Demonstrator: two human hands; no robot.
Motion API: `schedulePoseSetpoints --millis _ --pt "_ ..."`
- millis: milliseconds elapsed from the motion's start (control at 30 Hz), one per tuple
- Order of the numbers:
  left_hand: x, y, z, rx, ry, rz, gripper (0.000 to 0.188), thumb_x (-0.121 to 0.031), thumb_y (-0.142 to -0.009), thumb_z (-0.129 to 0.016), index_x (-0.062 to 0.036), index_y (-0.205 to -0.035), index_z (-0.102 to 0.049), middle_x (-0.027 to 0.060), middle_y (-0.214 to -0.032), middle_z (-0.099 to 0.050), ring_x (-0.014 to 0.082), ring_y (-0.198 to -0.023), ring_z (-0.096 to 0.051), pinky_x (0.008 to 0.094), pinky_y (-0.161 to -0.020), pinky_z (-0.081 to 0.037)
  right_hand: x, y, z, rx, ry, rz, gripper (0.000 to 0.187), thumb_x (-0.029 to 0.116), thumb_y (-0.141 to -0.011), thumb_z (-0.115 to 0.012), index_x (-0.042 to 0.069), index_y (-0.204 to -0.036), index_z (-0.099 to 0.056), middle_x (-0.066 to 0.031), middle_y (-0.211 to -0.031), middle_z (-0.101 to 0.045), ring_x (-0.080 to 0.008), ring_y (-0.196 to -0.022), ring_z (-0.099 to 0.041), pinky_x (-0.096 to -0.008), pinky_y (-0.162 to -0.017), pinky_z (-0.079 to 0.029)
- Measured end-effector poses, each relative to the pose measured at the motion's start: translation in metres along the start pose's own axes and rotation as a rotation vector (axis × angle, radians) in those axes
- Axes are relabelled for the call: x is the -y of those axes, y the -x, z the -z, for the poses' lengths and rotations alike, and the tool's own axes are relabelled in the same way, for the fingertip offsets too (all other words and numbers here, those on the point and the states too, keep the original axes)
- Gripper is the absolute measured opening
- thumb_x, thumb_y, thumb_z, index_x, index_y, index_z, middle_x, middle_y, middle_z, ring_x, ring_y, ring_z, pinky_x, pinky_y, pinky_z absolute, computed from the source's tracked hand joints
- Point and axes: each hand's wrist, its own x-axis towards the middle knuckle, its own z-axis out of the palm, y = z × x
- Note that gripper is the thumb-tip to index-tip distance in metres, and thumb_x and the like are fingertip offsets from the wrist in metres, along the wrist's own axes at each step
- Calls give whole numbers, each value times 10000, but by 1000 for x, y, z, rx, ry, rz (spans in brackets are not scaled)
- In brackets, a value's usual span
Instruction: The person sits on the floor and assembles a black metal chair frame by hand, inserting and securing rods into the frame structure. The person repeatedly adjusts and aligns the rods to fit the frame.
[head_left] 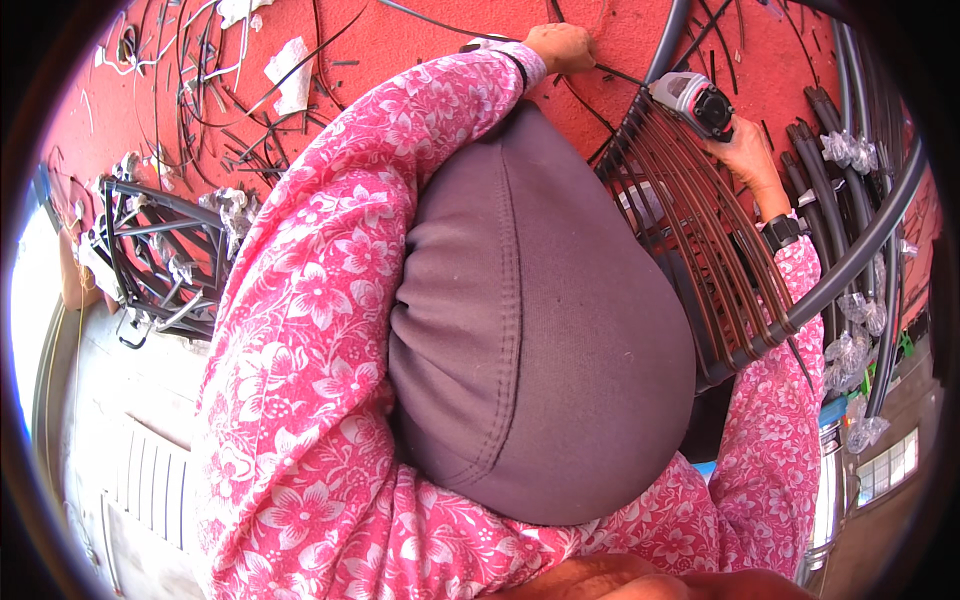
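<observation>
A curved dark metal tube frame (pixel 848 278) stands at the right, with many brown plastic strips (pixel 715 230) strung side by side across it. My right hand (pixel 752 158) is closed around a grey and black power tool (pixel 697 104), its nose against the frame's far tube where the strips wrap round. Farther left, my left hand (pixel 562 48) is closed, and a dark strip (pixel 618 73) runs from it to that tube. The fingertips of the left hand are partly hidden. Dark purple-grey cloth (pixel 590 330) covers the middle of the view and hides part of the frame.
Loose dark strips and offcuts (pixel 255 150) litter the red floor (pixel 420 55), with white scraps (pixel 290 78) among them. Black metal frames (pixel 165 245) are stacked at the left. Dark tubes with clear plastic wrap (pixel 850 150) lie at the right. Another person's arm (pixel 75 270) shows at the far left.
</observation>
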Motion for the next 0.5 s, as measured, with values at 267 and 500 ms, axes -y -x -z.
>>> schedulePoseSetpoints --millis 267,500 --pt "0 1 0 -2 -3 11 304 -375 -863 -571 -236 -1074 -739 55 -1087 -734 304 -1093 -667 453 -965 -498 5 -2 1 1 57 28 343 199 -737 -706 51 -1044 -672 -266 -882 -661 -448 -929 -649 -467 -767 -514" --pt "0 -1 -1 2 -19 13 306 -373 -867 -567 -244 -1085 -739 52 -1100 -732 305 -1100 -664 456 -968 -496 24 -4 6 42 128 1 328 172 -731 -686 62 -1039 -669 -263 -874 -660 -454 -904 -644 -491 -755 -506"
